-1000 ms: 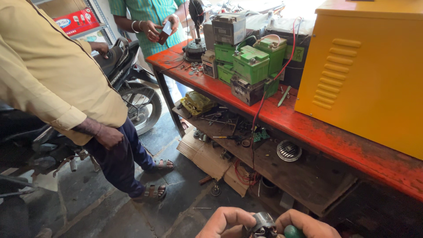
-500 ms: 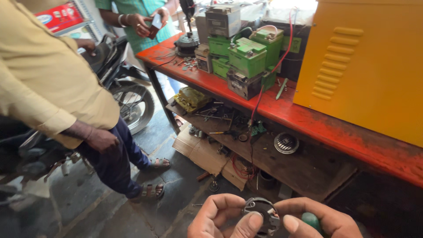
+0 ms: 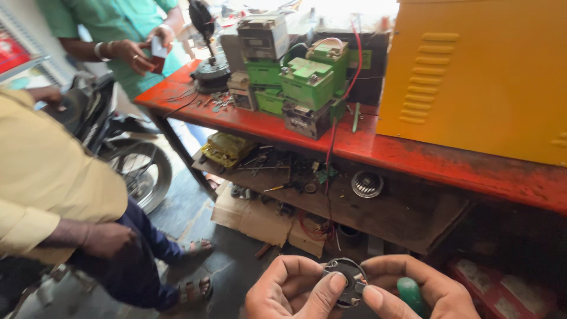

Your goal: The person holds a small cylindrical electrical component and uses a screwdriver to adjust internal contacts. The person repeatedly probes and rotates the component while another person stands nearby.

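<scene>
Workshop bay: red workbench (image 3: 413, 155) runs across the view above the hands, lower shelf under it cluttered with tools and parts, dark stone floor below. At bottom centre, both hands pinch a small round dark part (image 3: 345, 280) between them. Left hand (image 3: 289, 292) curled around its left side, thumb pressed on the face. Right hand (image 3: 416, 289) closed on its right side, thumb on the rim, and also gripping a green-handled tool (image 3: 409, 293) in the palm; tool tip not visible. Part shows small metal terminals at top and bottom edges, held over the floor, just in front of the bench's lower shelf.

Straight up from the grip: stack of green and grey batteries (image 3: 301, 82) on the bench top, red wire hanging down off them toward the shelf. Up and right: large yellow metal cabinet (image 3: 484, 77) with louvred vents. On the shelf just above the grip: a round finned metal part (image 3: 367, 184). Far left of the grip: person in a yellow shirt (image 3: 53, 177), hand at hip, beside a motorcycle wheel (image 3: 139, 168). Up left: person in a green shirt (image 3: 118, 23) holding a small object
</scene>
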